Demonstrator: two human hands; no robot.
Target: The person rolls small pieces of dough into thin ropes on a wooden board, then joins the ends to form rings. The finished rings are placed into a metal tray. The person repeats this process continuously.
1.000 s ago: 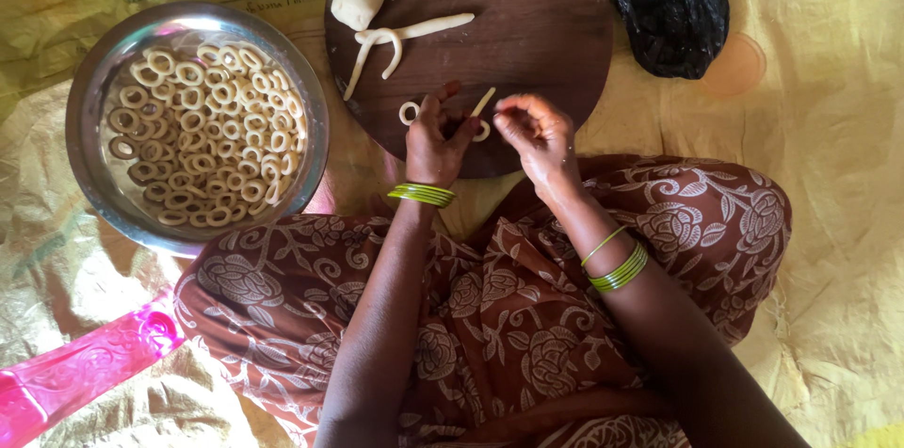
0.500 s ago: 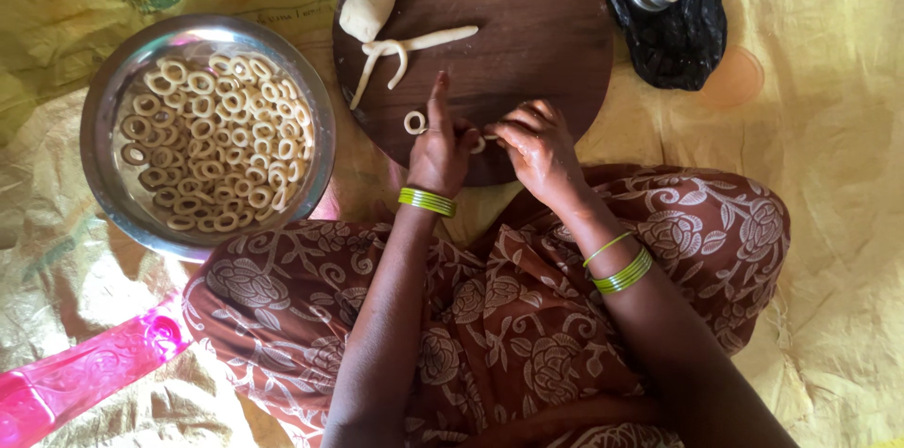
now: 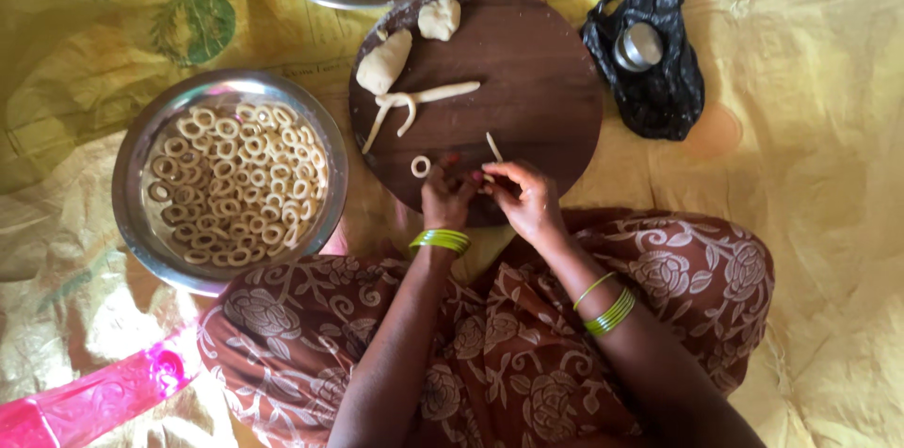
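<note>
Both hands meet at the near edge of the round dark wooden board (image 3: 527,62): the left hand (image 3: 445,201) and right hand (image 3: 521,199) have fingertips pinched together on a thin pale dough strip (image 3: 492,149). A small dough ring (image 3: 420,167) lies just beside the left hand. The round steel bowl (image 3: 132,180) of dough rings (image 3: 235,186) sits to the left.

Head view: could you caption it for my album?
Both hands pinch a dough strip beside one ring on a round board.

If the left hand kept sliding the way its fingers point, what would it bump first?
Probably the small dough ring just beyond the left hand, on the round wooden board.
</note>
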